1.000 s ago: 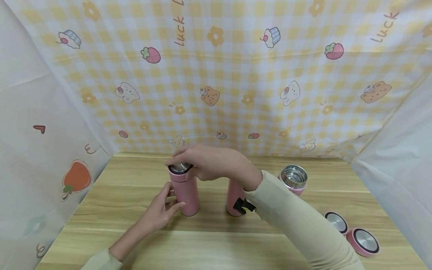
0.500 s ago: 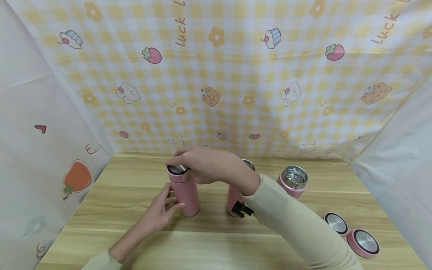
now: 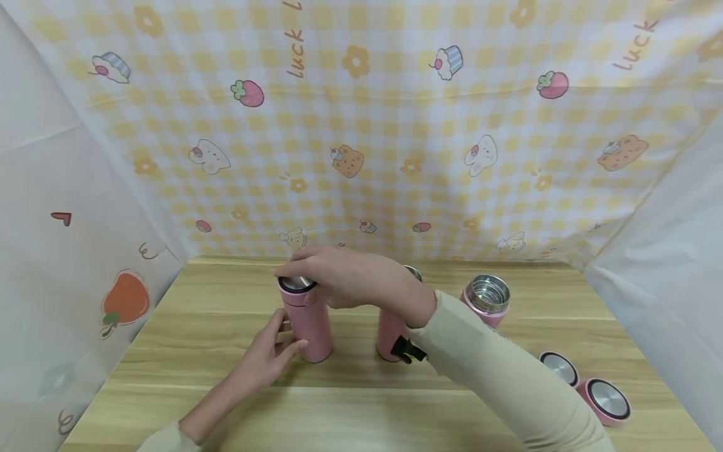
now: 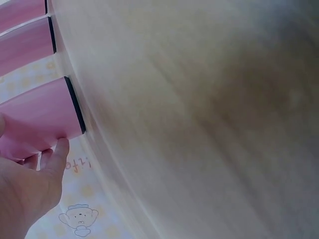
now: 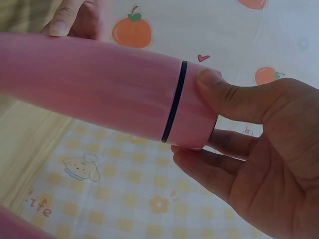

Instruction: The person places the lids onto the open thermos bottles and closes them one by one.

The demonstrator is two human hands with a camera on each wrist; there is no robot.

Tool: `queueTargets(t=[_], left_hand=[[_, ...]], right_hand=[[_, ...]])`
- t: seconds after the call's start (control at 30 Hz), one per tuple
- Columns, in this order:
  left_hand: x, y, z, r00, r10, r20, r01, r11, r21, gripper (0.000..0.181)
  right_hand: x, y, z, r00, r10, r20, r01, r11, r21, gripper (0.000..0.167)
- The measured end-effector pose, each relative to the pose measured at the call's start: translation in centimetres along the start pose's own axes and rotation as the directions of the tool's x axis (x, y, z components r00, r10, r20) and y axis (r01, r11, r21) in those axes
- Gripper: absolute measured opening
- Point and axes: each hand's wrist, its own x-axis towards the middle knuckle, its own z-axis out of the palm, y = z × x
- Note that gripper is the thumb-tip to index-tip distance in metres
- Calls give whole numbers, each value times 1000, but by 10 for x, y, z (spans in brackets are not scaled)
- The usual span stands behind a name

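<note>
A pink thermos bottle [image 3: 312, 333] stands upright at the left of the wooden table. My left hand [image 3: 265, 353] grips its body low down, thumb in front. From above, my right hand [image 3: 344, 276] holds the bottle's pink lid [image 3: 294, 295], which has a steel top with a dark ring. In the right wrist view, the lid [image 5: 197, 107] sits on the body [image 5: 94, 87] with a thin dark band between them. Thumb and fingers pinch the lid from opposite sides there. The left wrist view shows my left hand [image 4: 37, 186] around the bottle's lower part [image 4: 45, 117].
A second pink bottle [image 3: 390, 333] stands to the right, partly behind my right forearm, its steel rim showing. Farther right is a lidless pink bottle [image 3: 488, 295] with a steel mouth. Two lids [image 3: 559, 368] lie at the table's right. A patterned cloth [image 3: 361, 125] hangs behind.
My right hand and wrist have turned slightly on the lid, and the second bottle's rim has come into sight. My left hand keeps its hold. The head view has shifted a little.
</note>
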Motion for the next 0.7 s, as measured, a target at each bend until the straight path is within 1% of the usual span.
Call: queueTargets(t=[0.13, 0.2, 0.27, 0.37, 0.43, 0.5, 0.57, 0.63, 0.7], left_hand=[[1, 1, -2, 1000, 14, 18, -14, 1000, 8, 52], [1, 3, -3, 999, 20, 38, -20, 1000, 19, 58], [0, 4, -4, 998, 14, 59, -17, 999, 42, 67], [-3, 8, -7, 997, -31, 63, 25, 995, 100, 80], [-6, 13, -10, 996, -66, 59, 58, 990, 132, 83], [-8, 18, -15, 994, -97, 50, 88, 982, 168, 81], [-10, 24, -22, 991, -118, 58, 102, 969, 225, 75], [-12, 29, -28, 991, -112, 77, 84, 950, 299, 65], [-14, 34, -35, 985, -107, 137, 48, 924, 379, 55]], right_hand=[[-1, 0, -2, 1000, -3, 28, 4, 1000, -12, 54], [-3, 2, -3, 999, -4, 36, 4, 1000, 5, 55], [-7, 4, -4, 1000, -9, 23, 8, 999, 32, 55], [-16, 10, -9, 998, -49, -35, 51, 997, 56, 50], [-25, 13, -14, 997, -53, -64, 56, 998, 40, 47], [-35, 16, -20, 996, -36, -80, 38, 999, 24, 46], [-47, 20, -24, 996, -1, -86, 2, 1000, 12, 46], [-59, 23, -29, 995, 23, -92, -24, 1000, -4, 47], [-71, 29, -31, 993, 5, -119, -6, 1000, -10, 46]])
